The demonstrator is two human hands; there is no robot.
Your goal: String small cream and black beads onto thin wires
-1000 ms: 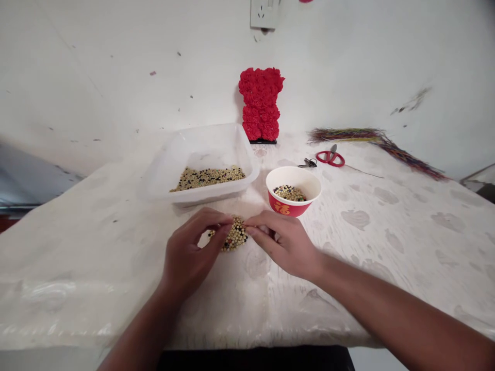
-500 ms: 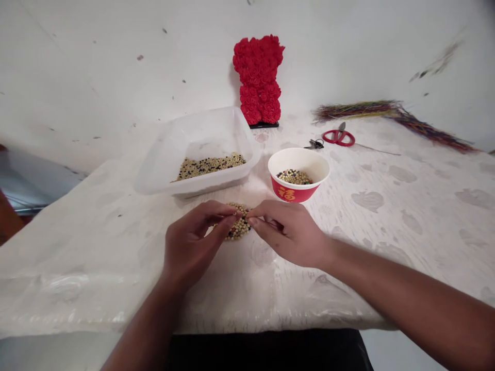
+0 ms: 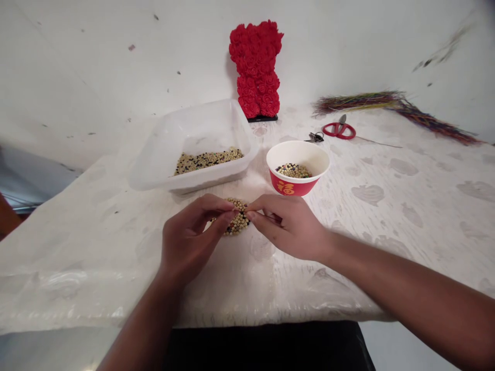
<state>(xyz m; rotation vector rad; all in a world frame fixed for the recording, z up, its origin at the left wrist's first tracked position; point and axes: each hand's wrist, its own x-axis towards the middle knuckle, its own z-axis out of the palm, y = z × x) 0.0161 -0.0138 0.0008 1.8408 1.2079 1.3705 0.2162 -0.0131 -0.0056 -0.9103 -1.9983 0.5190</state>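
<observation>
Tightly pinched fingers [image 3: 230,211] of the left hand [image 3: 191,232] and right hand [image 3: 288,226] touch the bead disc [image 3: 236,222] at its upper edge.

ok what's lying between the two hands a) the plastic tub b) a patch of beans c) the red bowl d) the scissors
b, the patch of beans lies on the table right between the left hand and the right hand

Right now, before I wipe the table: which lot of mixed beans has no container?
The patch between the left hand and right hand lies on the table; the others sit in the clear plastic tub and red paper bowl.
</observation>
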